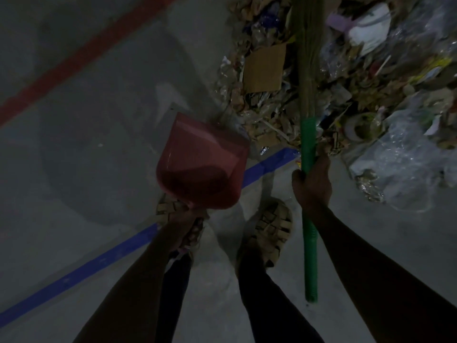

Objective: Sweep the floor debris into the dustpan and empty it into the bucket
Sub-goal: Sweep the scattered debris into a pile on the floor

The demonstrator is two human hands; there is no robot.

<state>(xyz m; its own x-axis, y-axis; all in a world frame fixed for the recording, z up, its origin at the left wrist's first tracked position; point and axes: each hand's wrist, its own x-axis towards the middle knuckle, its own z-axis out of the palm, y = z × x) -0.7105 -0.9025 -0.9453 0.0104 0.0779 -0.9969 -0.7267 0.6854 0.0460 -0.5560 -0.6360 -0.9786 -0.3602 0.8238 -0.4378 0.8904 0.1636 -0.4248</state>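
floor [86, 149]: grey concrete, dim light, shadows across it; bare on the left and near side
red line [81, 55]: painted stripe, runs diagonally across the far-left part of the floor
blue line [81, 273]: tape or paint stripe, diagonal from near-left toward the pile, passes under the dustpan and ends just beside the broom
debris [346, 78]: big heap at the far-right of the floor; torn brown paper, crumpled clear plastic, white and yellow scraps, all jumbled
cardboard [264, 68]: flat brown piece lying on the left part of the heap
white lump [368, 28]: pale bag or bowl at the far edge of the heap, can't tell which
dustpan [202, 162]: red plastic, held above the floor, mouth toward the heap, front lip near its left edge; inside looks bare, dark shadow in the back
bucket: can't see it
broom [309, 78]: straw bristles lie over the middle of the heap; green handle runs back toward the person, butt end low near the right leg
left hand [184, 215]: wrapped closed on the dustpan handle at its near end, fingers mostly hidden
right hand [312, 184]: fist closed round the green handle, just below the bristles
feet: woven tan sandals [269, 233] on the floor, one under the dustpan, one between the two arms
legs: dark trousers
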